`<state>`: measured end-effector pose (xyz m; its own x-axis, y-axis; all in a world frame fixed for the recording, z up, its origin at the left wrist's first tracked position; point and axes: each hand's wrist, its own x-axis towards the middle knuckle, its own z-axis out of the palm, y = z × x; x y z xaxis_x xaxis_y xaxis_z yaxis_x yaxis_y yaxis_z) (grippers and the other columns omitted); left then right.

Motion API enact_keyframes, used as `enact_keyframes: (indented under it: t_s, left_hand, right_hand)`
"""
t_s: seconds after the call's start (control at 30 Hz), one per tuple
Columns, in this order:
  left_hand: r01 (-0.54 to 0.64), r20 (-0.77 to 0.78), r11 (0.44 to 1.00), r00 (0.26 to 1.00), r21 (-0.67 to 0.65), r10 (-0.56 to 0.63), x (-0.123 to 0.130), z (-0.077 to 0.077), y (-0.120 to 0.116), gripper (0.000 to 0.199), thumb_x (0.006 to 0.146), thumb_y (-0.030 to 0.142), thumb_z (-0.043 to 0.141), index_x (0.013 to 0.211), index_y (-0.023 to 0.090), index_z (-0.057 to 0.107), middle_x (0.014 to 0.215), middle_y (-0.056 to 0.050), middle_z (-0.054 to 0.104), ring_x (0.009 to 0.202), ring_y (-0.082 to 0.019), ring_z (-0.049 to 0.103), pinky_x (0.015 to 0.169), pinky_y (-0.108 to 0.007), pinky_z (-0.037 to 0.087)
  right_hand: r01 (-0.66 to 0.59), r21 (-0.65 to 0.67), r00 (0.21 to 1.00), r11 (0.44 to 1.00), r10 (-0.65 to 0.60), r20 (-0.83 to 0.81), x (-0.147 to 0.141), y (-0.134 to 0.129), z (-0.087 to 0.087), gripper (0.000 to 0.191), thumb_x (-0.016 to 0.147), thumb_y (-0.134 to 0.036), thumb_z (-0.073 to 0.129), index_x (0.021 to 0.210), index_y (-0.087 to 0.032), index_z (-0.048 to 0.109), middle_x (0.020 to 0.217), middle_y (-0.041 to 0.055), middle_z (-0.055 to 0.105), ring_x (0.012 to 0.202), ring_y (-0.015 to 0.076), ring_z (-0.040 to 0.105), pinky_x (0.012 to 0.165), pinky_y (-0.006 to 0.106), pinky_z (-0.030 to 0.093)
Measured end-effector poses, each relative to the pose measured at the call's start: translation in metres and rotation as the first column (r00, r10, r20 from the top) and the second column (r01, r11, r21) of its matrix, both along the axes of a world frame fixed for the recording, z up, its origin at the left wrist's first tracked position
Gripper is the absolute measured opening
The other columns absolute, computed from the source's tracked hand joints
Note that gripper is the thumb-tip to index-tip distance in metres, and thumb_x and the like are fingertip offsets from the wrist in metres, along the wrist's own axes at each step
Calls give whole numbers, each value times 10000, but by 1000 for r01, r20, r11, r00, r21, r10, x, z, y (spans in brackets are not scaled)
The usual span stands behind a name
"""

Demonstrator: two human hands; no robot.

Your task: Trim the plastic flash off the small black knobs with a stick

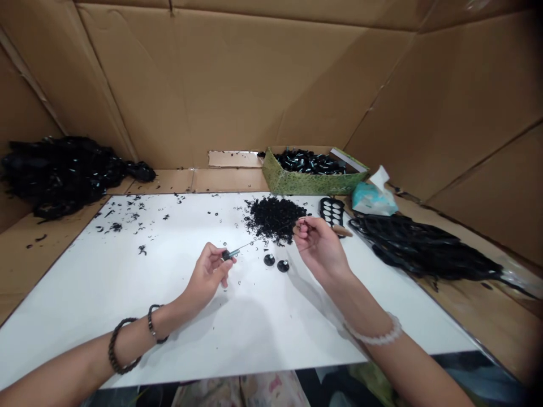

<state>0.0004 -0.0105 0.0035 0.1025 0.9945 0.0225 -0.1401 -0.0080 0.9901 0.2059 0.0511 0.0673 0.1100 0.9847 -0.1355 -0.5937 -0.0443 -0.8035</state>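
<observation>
My left hand (211, 271) holds a small black part with a silvery shaft (231, 254) between thumb and fingers, over the white board. A thin dark line runs from the shaft up toward my right hand (318, 246). My right hand is pinched beside the pile of small black rings (276, 217); what it holds is too small to make out. Between the hands, two round black pieces with light stems (269, 259) stand on the white board (169, 316).
A green box (314, 183) of black parts stands at the back. Right of the pile are a black plate with holes (332, 211), a tissue pack (373, 198) and black bundled pieces (428, 246). A black plastic bag (76, 172) lies at left. Cardboard walls (254, 85) surround the board.
</observation>
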Motion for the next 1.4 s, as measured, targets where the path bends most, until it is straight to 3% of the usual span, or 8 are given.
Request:
enact_keyframes:
  t_s: [0.13,0.33,0.47,0.67,0.77,0.9,1.2,1.4]
  left_hand:
    - [74,-63,997,995,0,-74,0,1,-2,233,807,336,569,871,203,389,874,-49,572,716,-121,525,521,-211,444]
    - [154,20,988,988,10,-154,2,4,-7,219,822,345,547,882,204,392,880,-45,584,703,-113,498,541,-216,444]
    - [246,62,969,968,-17,-244,3,6,-11,239,813,381,552,872,203,404,851,-39,581,709,-117,491,562,-231,448]
    - [404,234,909,897,-97,-374,0,7,-11,231,846,415,499,886,201,422,819,-34,593,668,-107,518,585,-239,422]
    - [432,320,893,870,-130,-374,-1,6,-9,236,847,424,497,882,200,433,797,-32,599,634,-103,531,603,-243,409]
    - [424,366,893,863,-152,-348,-1,4,-7,222,848,404,508,876,194,444,766,-22,587,626,-103,540,600,-240,408]
    - [407,368,898,871,-166,-326,-1,3,-7,233,847,407,507,817,183,453,772,-23,577,609,-95,524,607,-246,405]
    - [344,311,923,908,-171,-281,2,2,-7,247,838,421,513,823,192,423,765,0,559,566,-81,501,596,-249,397]
  right_hand:
    - [0,17,1000,1000,0,4,9,7,3,97,579,-169,624,597,-150,531,562,-48,420,483,27,401,388,120,363]
    - [23,43,1000,999,-24,8,17,13,2,127,589,-176,633,601,-168,507,550,-52,419,483,34,406,401,132,368]
    - [-38,220,971,975,-16,240,4,6,-9,123,663,-245,640,631,-182,539,591,-39,486,508,52,443,446,167,385]
    - [-546,187,633,816,257,730,-21,-18,-29,127,754,-289,594,816,-179,587,651,-16,543,546,95,504,520,228,409]
    - [-668,233,488,707,180,854,-24,-26,-32,209,775,-236,559,977,-194,592,694,-6,565,594,109,521,580,242,419]
    - [-744,265,395,614,84,915,-27,-32,-35,286,790,-217,537,1069,-217,599,746,18,619,640,133,562,658,276,440]
    - [-747,143,573,649,521,632,-36,-33,-49,151,793,-334,584,822,-189,551,632,-18,600,592,138,607,588,268,465]
    - [-725,115,526,679,438,729,-34,-30,-52,205,833,-373,526,756,-186,495,667,2,600,626,134,579,609,260,428]
